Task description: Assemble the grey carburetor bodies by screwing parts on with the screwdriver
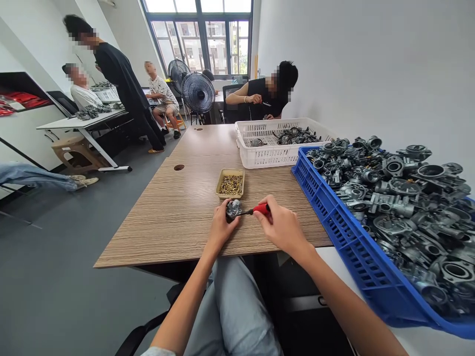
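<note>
Near the near edge of the table, the left hand clamps a small metal casting to steady it against the red-handled screwdriver gripped in the right hand, with the screw tray just beyond.

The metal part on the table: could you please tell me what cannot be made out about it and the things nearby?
Head view, metal part: near side hidden by the left hand.
Head view, screwdriver: tip too small to tell, handle mostly covered by the right hand.
Head view, blue crate: its end cut off by the right edge.
Head view, small tray: pieces too small to tell.
</note>
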`<state>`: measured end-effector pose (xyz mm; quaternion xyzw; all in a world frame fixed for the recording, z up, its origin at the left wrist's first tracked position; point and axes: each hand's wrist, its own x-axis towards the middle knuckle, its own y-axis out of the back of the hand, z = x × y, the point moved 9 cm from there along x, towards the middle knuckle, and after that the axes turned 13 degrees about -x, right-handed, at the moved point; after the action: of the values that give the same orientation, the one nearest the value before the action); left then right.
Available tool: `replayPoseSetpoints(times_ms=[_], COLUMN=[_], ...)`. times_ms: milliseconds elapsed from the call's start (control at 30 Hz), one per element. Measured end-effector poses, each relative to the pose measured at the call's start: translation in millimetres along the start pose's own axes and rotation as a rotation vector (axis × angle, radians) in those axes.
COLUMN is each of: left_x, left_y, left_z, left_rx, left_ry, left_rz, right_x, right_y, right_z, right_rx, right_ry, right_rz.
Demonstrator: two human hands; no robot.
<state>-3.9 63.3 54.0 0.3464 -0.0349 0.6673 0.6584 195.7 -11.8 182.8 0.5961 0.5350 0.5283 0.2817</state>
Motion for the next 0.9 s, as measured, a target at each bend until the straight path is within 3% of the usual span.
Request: replayPoseSetpoints(times_ms=[300,433,667,900], left_x=[0.0,0.2,-0.5,1.2], left_y=[-5.4,-0.6,1.2,5.6], left_z=[-11.6,-12.2,-24.0,-22.1], left_rx=[-0.078,-0.079,-0.017,0.098], left_ry=[0.039,0.045,0.177,0.18], left_rz=[-0.033,0.024,0.044,0.078], right_x=[16.7,18.5,18.5,18.8], right_y=[14.5,11.5,11.2,11.1], right_z=[54.8,56.4,55.3,56.0], right_rx=[0.244,0.277,0.299,0.279], right_ry=[-0.121,-0.12,-0.116,-0.12], right_rz=[0.156,0.16,0.157,0.148])
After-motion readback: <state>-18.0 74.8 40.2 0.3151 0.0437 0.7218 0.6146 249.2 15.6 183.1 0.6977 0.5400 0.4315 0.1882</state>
